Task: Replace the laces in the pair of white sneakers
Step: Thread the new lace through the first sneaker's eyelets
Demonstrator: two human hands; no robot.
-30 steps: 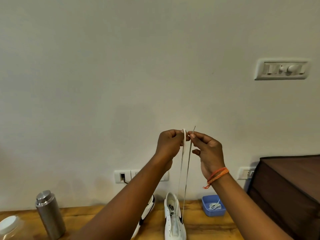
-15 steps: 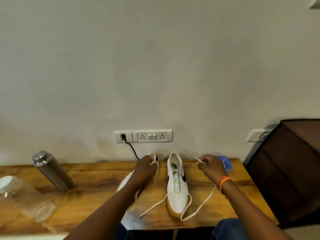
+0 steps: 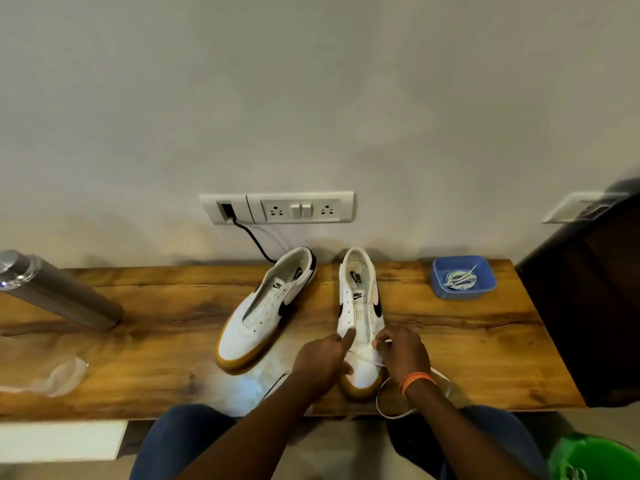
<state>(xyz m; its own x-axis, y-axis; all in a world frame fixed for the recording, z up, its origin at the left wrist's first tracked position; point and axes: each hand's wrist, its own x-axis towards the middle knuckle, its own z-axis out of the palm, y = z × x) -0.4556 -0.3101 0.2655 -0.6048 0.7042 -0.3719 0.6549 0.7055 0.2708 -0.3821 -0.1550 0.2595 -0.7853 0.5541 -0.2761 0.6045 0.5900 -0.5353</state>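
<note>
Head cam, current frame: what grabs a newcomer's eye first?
Two white sneakers on the wooden table: the right sneaker has both hands at its toe end, the left hand and right hand pinching a white lace that loops off the table's front edge. The left sneaker lies angled beside it, unlaced. A blue tray with a lace bundle sits far right, near the wall.

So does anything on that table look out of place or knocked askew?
Mostly the left sneaker: it lies angled toward the wall, unlaced, while the right sneaker points straight. A loop of lace hangs over the table edge. Nothing looks spilled or damaged.
</note>
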